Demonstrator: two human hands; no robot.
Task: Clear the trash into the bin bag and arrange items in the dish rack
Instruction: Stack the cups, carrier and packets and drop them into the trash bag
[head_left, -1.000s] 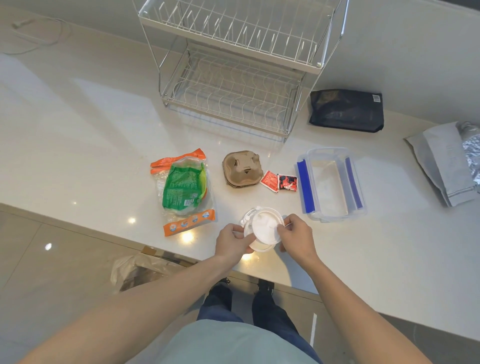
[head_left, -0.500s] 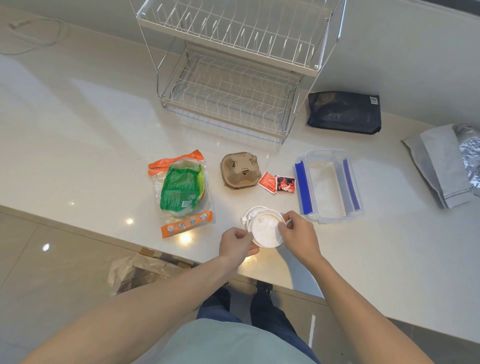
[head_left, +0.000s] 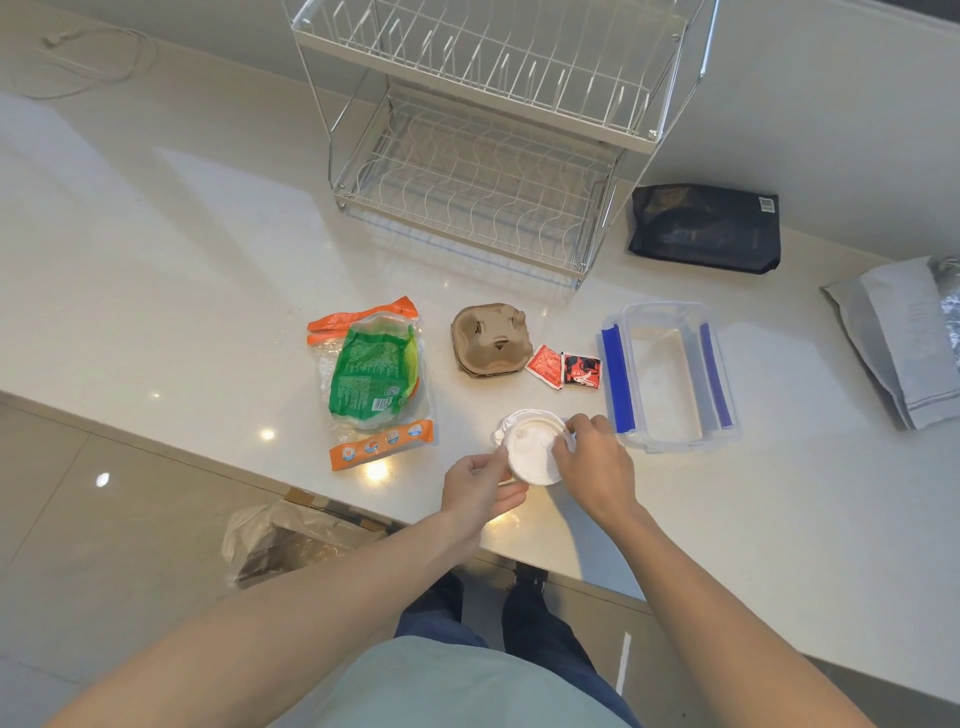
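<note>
Since a second ago, left hand (head_left: 480, 486) dropped back from the white plastic lid (head_left: 535, 452), now half open with fingers loosely curled, only a fingertip near the lid's left rim; contact unclear. Right hand (head_left: 595, 462) pinching the lid's right edge, fingers closed on it, near the white countertop (head_left: 156, 270) front edge. Bin bag (head_left: 275, 540) on the floor, lower left. Left: green snack wrapper (head_left: 371, 376). Beyond the lid: cardboard cup carrier (head_left: 491, 338), two red sauce packets (head_left: 563, 366). Right: clear container with blue clips (head_left: 670, 374). Farther back: wire dish rack (head_left: 483, 135), black pouch (head_left: 706, 226) far right.
</note>
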